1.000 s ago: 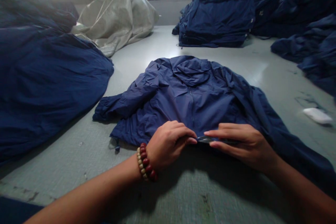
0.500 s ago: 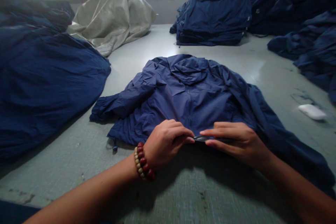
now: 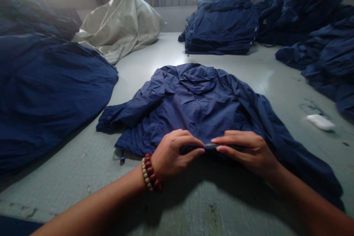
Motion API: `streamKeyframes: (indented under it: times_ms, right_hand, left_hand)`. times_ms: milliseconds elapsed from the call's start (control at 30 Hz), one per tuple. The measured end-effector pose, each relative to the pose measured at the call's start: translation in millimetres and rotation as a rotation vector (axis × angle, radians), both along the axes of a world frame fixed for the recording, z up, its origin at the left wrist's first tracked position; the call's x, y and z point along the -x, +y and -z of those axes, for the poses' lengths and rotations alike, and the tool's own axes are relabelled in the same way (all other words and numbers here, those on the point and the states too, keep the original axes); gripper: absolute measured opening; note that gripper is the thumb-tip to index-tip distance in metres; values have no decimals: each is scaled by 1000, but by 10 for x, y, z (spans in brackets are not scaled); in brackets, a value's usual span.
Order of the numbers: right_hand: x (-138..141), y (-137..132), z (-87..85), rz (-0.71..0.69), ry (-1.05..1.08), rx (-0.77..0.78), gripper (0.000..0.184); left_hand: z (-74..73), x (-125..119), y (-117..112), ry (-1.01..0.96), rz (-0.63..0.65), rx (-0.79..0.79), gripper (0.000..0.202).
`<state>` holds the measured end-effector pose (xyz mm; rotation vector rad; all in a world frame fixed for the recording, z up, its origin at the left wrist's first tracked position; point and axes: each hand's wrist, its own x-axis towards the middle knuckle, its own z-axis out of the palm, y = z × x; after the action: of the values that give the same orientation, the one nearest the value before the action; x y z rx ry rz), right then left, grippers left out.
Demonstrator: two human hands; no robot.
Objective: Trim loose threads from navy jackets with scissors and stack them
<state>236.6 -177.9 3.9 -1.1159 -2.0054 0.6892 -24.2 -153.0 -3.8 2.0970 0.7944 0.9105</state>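
Navy jacket (image 3: pixel 199 110) lies spread on a grey table (image 3: pixel 83 177). Left hand (image 3: pixel 175 153) and right hand (image 3: pixel 245 151) pinch its hem (image 3: pixel 193 149).

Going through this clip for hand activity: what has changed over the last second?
The view has shifted slightly: the white item on the table and the stacked navy garments sit further left in the picture, which suggests the head turned. The left hand and right hand stay pinching the hem of the navy jacket, with nothing taken or let go. The jacket lies as before.
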Motion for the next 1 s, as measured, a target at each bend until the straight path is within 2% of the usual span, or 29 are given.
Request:
streamKeyframes:
  times_ms: [133, 300, 367, 500, 600, 700, 767, 833, 900, 1000]
  right_hand:
    - [15, -11, 21, -7, 27, 14, 21]
    - [73, -41, 16, 12, 79, 6, 24]
    - [100, -50, -16, 71, 153, 44, 26]
    - [80, -89, -141, 230, 440, 172, 35]
    - [-72, -195, -260, 318, 584, 169, 38]
    - [-391, -388, -352, 432, 622, 134, 39]
    - [-705, -544, -374, 556, 657, 131, 43]
    - [-1084, -701, -357, 732, 758, 127, 50]
    - [-1482, -850, -298, 922, 872, 98, 57]
    - [-1973, -1049, -144, 1122, 941, 52, 63]
  left_hand:
    - [-7, -21, -26, -154, 2, 127, 8]
    - [-38, -32, -35, -176, -8, 298, 13]
    - [-37, -22, -24, -204, -26, 365, 22]
    - [-78, -40, -70, -319, -39, 495, 36]
    - [-204, -230, -225, -338, 39, 650, 41]
    - [-379, -722, -398, -336, 190, 860, 42]
    - [-483, -1250, -454, -352, 286, 934, 36]
    - [-557, -1902, -439, -324, 341, 906, 22]
    - [-599, -2586, -366, -173, 299, 774, 12]
    - [-614, -3434, -218, -83, 295, 670, 21]
